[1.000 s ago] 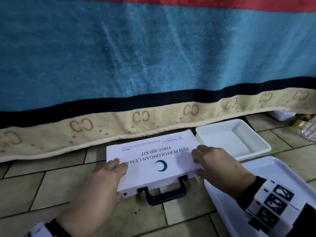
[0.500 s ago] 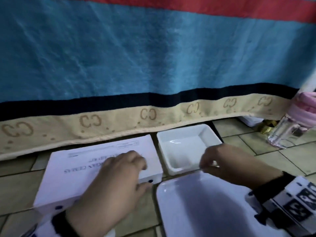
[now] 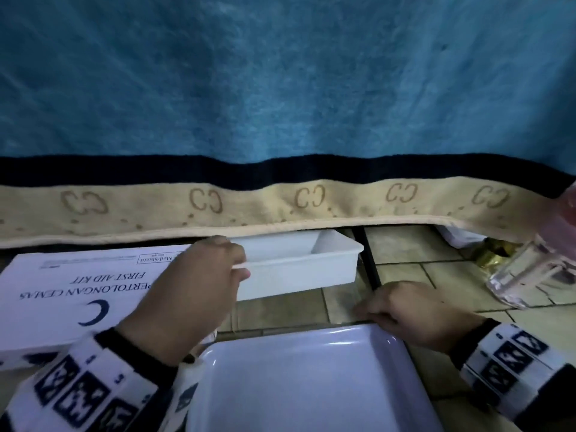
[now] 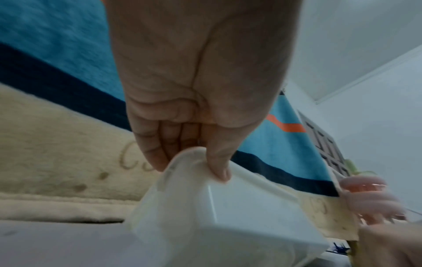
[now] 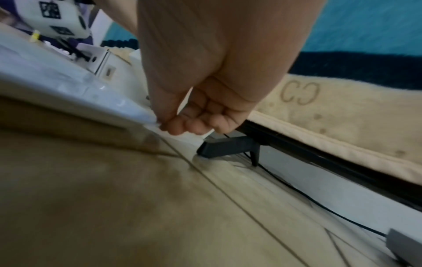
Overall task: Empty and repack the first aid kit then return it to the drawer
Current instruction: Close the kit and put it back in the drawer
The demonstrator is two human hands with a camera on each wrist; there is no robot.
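The white first aid kit (image 3: 62, 294) lies shut on the tiled floor at the left, its printed lid facing up. My left hand (image 3: 218, 269) reaches over its right end and grips the near-left corner of a small, empty white tray (image 3: 296, 272). In the left wrist view the thumb (image 4: 217, 168) lies on the outside of the small tray (image 4: 217, 216) and the fingers curl inside the rim. My right hand (image 3: 399, 307) holds the far right corner of a large white tray (image 3: 296, 385), fingers (image 5: 182, 124) curled at the rim of that tray (image 5: 57, 81).
A blue blanket (image 3: 280, 104) with a beige hem hangs down to the floor behind the trays. A clear bottle (image 3: 530, 269) with a pink lid stands at the right. A black frame leg (image 5: 228, 146) and a cable lie under the hem.
Both hands have left the first aid kit. The left hand moved right and took hold of the small tray; the right hand dropped to the large tray's corner.
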